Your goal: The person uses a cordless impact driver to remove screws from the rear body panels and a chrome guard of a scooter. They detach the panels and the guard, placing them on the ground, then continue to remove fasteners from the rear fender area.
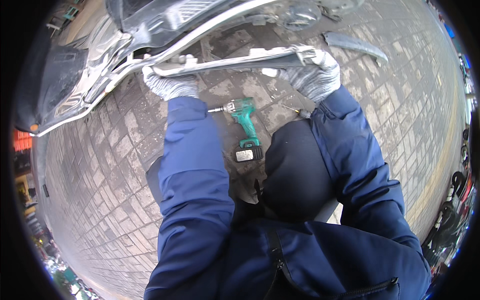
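Grey trim strip (235, 61), perhaps plastic, gripped by left hand (170, 85), right hand (315, 75)

Left arm: blue sleeve, stretched far forward from the lower edge.
Left hand (169, 85): grey knit glove, fingers curled shut in a grip, palm down.
Right arm: blue sleeve, bent at the elbow, reaching far.
Right hand (314, 74): grey knit glove, fingers wrapped closed.

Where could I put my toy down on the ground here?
The widest bare paving lies left of the blue left sleeve, below the silver car panel. More bare paving lies right of the right sleeve, below the loose grey strip. Between the sleeves it is crowded: a green drill and a screwdriver lie there.
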Demonstrator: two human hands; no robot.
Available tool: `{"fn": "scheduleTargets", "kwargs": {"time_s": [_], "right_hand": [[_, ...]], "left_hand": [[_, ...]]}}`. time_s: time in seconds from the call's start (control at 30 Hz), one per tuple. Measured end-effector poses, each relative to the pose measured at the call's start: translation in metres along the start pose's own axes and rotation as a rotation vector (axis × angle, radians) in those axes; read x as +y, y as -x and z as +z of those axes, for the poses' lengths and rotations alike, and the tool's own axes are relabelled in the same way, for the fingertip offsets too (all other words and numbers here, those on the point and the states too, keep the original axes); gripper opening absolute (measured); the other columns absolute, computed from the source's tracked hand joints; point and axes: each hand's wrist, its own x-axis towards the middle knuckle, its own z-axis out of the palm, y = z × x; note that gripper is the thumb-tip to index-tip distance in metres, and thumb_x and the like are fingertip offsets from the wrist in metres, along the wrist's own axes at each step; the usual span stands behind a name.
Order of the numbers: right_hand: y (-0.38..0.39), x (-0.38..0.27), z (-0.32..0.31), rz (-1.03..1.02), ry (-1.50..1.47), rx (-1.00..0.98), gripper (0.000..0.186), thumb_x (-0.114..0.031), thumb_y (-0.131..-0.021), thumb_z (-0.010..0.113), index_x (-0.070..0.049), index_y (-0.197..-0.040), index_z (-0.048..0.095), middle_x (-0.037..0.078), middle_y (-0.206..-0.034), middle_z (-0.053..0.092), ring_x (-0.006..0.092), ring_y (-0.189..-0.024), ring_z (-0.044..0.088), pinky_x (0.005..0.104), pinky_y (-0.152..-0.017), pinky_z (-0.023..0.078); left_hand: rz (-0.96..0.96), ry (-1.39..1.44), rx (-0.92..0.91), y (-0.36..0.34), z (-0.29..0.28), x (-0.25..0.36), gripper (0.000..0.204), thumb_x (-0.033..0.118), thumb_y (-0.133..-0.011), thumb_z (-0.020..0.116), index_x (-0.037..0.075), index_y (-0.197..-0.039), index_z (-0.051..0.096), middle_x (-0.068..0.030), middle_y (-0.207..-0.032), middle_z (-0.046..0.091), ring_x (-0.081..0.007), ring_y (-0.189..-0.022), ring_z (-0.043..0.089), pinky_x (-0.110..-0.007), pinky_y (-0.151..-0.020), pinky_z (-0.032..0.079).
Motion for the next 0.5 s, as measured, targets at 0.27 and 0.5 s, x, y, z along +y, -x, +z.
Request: {"fn": "scheduleTargets", "kwargs": {"time_s": [0.27,0.5], "right_hand": [[-0.002,0.002,-0.024,0.010,0.157,-0.111,0.040,-0.029,-0.084,0.065,0.003,-0.107,0.064,0.028,-0.122,0.055,0.0405,-0.117,0.052,0.0473,-0.100,0.043],[-0.004,0.003,-0.034,0.016,0.221,-0.103,0.031,-0.026,-0.087,0.060,0.003,-0.097,0.065,0.023,-0.117,0.060,0.0328,-0.112,0.057,0.0400,-0.099,0.044]], "left_hand": [[-0.043,-0.152,-0.044,0.012,-0.014,0.000,0.067,0.047,-0.072,0.051,0.003,-0.122,0.044,-0.0249,-0.105,0.052,-0.0407,-0.087,0.059,-0.063,-0.092,0.044],[0.064,-0.557,0.132,0.002,-0.020,0.018,0.057,0.020,-0.076,0.051,0.004,-0.129,0.039,-0.0291,-0.112,0.053,-0.0467,-0.093,0.060,-0.053,-0.059,0.055]]}}
